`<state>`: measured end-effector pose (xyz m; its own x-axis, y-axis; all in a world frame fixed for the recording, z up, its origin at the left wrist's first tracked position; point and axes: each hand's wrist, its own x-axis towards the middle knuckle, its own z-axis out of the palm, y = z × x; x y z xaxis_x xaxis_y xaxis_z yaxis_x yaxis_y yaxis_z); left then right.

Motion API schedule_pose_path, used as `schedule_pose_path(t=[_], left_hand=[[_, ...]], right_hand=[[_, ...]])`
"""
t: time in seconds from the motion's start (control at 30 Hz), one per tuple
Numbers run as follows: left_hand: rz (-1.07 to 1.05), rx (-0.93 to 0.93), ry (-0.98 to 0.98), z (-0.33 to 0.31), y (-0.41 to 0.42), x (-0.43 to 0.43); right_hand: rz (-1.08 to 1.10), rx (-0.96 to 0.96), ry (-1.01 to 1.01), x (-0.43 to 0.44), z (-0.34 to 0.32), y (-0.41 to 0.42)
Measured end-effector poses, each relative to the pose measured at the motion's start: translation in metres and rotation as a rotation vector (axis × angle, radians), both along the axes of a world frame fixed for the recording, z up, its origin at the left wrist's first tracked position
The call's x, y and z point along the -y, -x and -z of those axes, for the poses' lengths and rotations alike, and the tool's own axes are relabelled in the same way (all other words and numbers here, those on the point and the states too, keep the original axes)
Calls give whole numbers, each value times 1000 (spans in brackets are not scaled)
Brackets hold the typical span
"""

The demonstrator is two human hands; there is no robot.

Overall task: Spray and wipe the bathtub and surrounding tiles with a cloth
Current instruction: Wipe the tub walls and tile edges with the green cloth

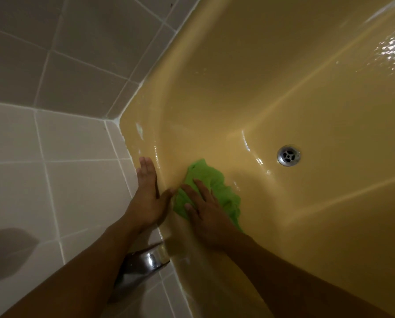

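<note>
Two hands: both are working at the near-left end of the tub [283, 88], and neither is curling round anything.
Left hand [147, 193]: is lying flat on the rim, fingers straight, thumb reaching over the edge. It looks to be bracing.
Right hand [205, 212]: is pressing down on the cloth [211, 187] with spread, straight fingers, not gripping it.
Cloth: green and bunched, is lying on the tub's inner wall just right of the rim, left of the drain [288, 155] and apart from it.
Tub: is glistening with wet patches along the rim, beside the drain and at the far right.
Done: judging by that wetness, this end is looking sprayed already, and wiping is under way here.
Left: a pale smear [139, 130] is sitting on the rim at the far-left corner — probably awaiting the cloth. The tiles [77, 143] are showing no wetness that can be made out, so they are likely waiting too, as is the long far wall.
Tap [143, 265]: chrome, is sticking out beneath the left forearm, near.
Spray: no bottle is showing.
</note>
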<state>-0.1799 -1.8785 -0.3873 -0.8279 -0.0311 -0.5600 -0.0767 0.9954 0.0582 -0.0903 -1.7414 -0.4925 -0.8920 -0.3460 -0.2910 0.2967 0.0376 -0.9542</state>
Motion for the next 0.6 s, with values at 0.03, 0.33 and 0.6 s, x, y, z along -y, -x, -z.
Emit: schedule_pose_path(t=[0.03,0.33,0.6], left_hand=[[10,-9,-6,2,2,1],[129,-181,50,23,20,0],[153,-308,61,37,28,3]], right_hand=[[-5,-6,5,1,3,-7],[12,87,49,6,16,-8],[-15,42,25,5,29,-29]])
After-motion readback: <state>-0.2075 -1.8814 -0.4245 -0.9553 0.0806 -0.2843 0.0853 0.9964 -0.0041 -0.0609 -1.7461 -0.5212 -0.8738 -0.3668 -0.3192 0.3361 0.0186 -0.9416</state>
